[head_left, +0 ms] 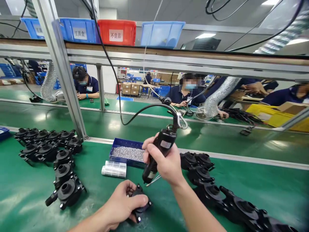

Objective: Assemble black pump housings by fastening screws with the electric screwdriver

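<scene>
My left hand (123, 201) grips a small black plastic housing (140, 206) on the green table (96, 206), its thumb across the top. Above and to the right, my right hand (166, 158) is wrapped round a black electric screwdriver (164, 141), which hangs from a cable and tilts down to the left. The tool's lower end is over the table, just above the housing. Behind it a blue tray (127, 160) holds many small silvery screws. A clear roll-like pack (114, 169) lies in front of that tray.
Black round housings (65, 190) stand in rows on the left; more housings (212, 193) form a line on the right. A metal post (60, 64) rises at the left. Blue bins (79, 30) and a red bin (117, 32) sit overhead. Several people work across the bench.
</scene>
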A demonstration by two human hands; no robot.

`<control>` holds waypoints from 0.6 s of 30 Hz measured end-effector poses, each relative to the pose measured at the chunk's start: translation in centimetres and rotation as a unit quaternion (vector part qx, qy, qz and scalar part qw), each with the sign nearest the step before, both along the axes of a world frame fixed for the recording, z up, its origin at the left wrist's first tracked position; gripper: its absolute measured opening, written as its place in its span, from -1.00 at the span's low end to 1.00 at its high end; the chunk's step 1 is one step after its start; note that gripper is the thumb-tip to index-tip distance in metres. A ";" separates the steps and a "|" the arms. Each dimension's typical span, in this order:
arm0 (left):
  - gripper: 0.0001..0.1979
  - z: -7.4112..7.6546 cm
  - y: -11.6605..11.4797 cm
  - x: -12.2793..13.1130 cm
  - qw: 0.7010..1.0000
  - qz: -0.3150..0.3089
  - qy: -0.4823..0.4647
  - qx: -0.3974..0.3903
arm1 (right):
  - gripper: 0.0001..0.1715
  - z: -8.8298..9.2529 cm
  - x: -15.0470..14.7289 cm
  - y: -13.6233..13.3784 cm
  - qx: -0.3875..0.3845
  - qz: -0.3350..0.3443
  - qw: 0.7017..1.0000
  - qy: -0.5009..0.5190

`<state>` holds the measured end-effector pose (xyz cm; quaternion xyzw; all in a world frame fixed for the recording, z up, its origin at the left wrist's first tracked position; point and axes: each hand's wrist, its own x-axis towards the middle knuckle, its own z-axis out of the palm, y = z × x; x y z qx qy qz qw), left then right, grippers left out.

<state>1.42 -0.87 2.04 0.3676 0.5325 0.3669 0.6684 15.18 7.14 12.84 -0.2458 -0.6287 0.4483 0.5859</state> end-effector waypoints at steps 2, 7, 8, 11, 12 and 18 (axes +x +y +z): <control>-0.49 0.0 0.0 0.0 1.000 0.000 0.004 0.003 | -0.73 -0.3 -1.3 -1.1 0.020 0.012 0.999 0.046; -0.53 0.0 0.0 0.0 1.000 0.000 0.012 0.004 | -0.75 -1.2 -2.3 -1.6 0.026 0.023 0.996 0.085; -0.53 0.1 0.0 0.1 1.000 0.000 0.011 0.004 | -0.75 -1.3 -2.3 -1.5 0.025 0.026 0.996 0.085; -0.54 0.2 -0.1 0.1 1.000 0.002 0.011 0.008 | -0.74 -1.5 -2.2 -1.5 0.024 0.052 0.995 0.084; -0.54 0.2 -0.2 0.1 1.000 0.002 0.012 0.009 | -0.74 -1.6 -2.2 -1.5 0.024 0.066 0.994 0.084; -0.61 0.0 -0.2 0.3 1.000 0.004 0.009 0.014 | -0.76 -2.2 -3.0 -2.5 0.031 0.063 0.995 0.071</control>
